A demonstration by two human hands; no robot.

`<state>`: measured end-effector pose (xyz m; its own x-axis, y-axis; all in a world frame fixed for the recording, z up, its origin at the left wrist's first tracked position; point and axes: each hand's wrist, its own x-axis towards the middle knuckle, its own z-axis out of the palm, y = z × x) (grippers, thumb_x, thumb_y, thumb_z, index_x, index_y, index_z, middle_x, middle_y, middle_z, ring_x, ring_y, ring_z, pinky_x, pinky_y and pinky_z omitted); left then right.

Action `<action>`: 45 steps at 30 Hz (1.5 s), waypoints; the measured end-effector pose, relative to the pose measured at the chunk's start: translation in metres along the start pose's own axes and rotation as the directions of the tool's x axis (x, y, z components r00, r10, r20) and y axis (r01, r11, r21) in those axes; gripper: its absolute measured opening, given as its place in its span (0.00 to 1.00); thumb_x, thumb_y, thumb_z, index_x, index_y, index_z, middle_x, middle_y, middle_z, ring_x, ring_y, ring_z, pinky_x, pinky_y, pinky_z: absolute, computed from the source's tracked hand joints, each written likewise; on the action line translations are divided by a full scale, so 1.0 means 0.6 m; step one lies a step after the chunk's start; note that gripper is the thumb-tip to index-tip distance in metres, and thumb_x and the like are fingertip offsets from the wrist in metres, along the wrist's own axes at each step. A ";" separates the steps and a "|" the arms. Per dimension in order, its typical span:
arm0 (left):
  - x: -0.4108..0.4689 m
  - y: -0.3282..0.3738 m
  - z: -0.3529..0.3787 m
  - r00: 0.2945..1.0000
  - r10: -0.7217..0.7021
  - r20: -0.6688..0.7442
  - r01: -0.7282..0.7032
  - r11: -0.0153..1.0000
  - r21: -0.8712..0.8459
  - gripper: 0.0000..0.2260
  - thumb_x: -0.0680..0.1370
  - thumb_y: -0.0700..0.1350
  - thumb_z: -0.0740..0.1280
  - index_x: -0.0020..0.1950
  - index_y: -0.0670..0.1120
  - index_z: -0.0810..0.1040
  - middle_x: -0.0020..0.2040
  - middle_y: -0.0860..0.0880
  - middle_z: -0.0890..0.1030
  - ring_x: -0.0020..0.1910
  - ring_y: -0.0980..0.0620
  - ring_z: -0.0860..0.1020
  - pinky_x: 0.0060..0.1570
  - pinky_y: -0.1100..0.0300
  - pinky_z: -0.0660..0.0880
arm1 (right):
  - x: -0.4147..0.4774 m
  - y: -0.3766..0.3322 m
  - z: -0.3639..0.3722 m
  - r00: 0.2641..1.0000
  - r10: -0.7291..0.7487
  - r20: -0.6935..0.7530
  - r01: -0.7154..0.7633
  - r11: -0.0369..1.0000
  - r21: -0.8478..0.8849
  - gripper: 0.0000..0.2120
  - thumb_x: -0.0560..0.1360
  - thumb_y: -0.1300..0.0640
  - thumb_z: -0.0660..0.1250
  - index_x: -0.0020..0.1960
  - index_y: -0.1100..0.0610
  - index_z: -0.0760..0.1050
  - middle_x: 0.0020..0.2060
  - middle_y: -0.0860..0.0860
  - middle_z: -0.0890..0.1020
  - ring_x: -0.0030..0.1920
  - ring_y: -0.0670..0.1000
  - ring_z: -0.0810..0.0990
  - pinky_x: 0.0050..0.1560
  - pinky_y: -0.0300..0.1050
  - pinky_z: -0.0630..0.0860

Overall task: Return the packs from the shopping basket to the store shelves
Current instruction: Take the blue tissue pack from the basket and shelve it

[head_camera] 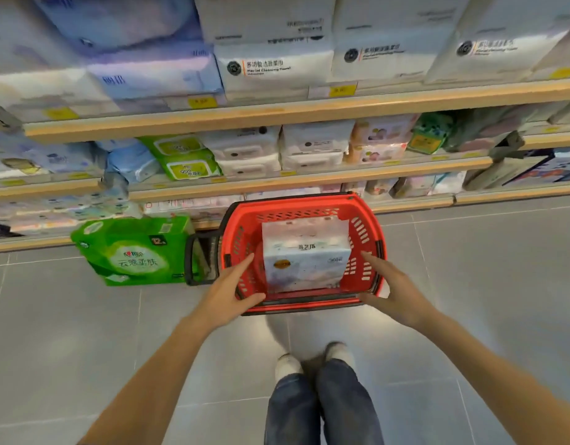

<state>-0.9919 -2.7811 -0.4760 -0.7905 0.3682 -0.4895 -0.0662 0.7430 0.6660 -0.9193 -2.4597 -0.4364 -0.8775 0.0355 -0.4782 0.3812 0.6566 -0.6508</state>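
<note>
View from above of a person standing in a store aisle, looking down past jeans (322,409) and pale shoes (288,364) to a grey tiled floor (486,284). A red shopping basket (359,228) sits on the floor just ahead of the feet, its black handle (190,255) folded out to the left. One white and pale-blue tissue pack (306,252) lies inside the basket. The left hand (232,289) and right hand (391,289) reach over the basket's near corners, one on each side of the pack, fingers straight and spread, grasping nothing. Left of the basket, a green tissue pack (132,252) stands on the floor against the lowest shelf. Beyond, wooden-edged store shelves (245,116) hold rows of tissue and wipe packs.
</note>
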 end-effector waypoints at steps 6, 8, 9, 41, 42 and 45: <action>0.078 -0.096 0.103 1.000 -0.024 0.000 0.024 0.998 -0.052 0.37 0.71 0.50 0.72 0.74 0.56 0.54 0.70 0.46 0.66 0.70 0.50 0.65 0.65 0.62 0.62 | 0.083 0.112 0.078 0.998 0.045 0.050 -0.044 0.999 -0.033 0.34 0.72 0.56 0.69 0.72 0.49 0.56 0.69 0.54 0.67 0.66 0.54 0.70 0.63 0.47 0.70; 0.113 -0.126 0.129 0.999 -0.046 -0.002 0.045 0.996 -0.075 0.38 0.71 0.49 0.72 0.74 0.57 0.52 0.70 0.46 0.65 0.70 0.50 0.65 0.66 0.60 0.63 | 0.118 0.150 0.101 0.995 0.078 0.057 -0.077 0.997 -0.018 0.35 0.71 0.57 0.69 0.73 0.49 0.55 0.69 0.54 0.66 0.66 0.55 0.69 0.63 0.50 0.70; 0.130 -0.141 0.141 0.999 -0.055 0.000 0.054 0.995 -0.086 0.39 0.71 0.48 0.72 0.75 0.56 0.51 0.71 0.46 0.65 0.70 0.50 0.65 0.67 0.58 0.64 | 0.136 0.169 0.111 0.994 0.089 0.062 -0.089 0.996 -0.003 0.36 0.71 0.58 0.70 0.73 0.49 0.55 0.69 0.55 0.66 0.66 0.55 0.69 0.63 0.51 0.71; 0.395 -0.295 0.243 0.976 -0.070 0.205 0.150 0.902 -0.405 0.35 0.60 0.54 0.78 0.64 0.46 0.74 0.59 0.53 0.80 0.58 0.53 0.78 0.53 0.64 0.76 | 0.441 0.373 0.229 0.972 0.064 0.225 -0.161 0.880 0.447 0.34 0.59 0.70 0.76 0.64 0.61 0.70 0.55 0.53 0.80 0.52 0.43 0.80 0.45 0.34 0.78; 0.392 -0.293 0.241 0.977 -0.076 0.199 0.153 0.901 -0.406 0.34 0.60 0.53 0.78 0.64 0.47 0.74 0.58 0.54 0.81 0.58 0.54 0.79 0.53 0.64 0.76 | 0.437 0.368 0.228 0.974 0.061 0.218 -0.157 0.876 0.456 0.34 0.59 0.70 0.76 0.64 0.61 0.71 0.54 0.52 0.81 0.52 0.44 0.81 0.45 0.34 0.78; 0.390 -0.286 0.229 0.982 -0.084 0.167 0.147 0.899 -0.413 0.30 0.62 0.40 0.78 0.63 0.50 0.74 0.56 0.57 0.82 0.55 0.58 0.79 0.52 0.65 0.77 | 0.429 0.347 0.213 0.981 0.049 0.189 -0.139 0.854 0.502 0.31 0.61 0.70 0.75 0.62 0.59 0.72 0.54 0.53 0.82 0.54 0.48 0.81 0.49 0.41 0.80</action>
<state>-1.0818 -2.7458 -0.7822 -0.6692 0.3925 -0.6309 -0.4276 0.4910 0.7590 -1.0287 -2.4101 -0.7702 -0.7873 -0.0754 -0.6119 0.5932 0.1776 -0.7852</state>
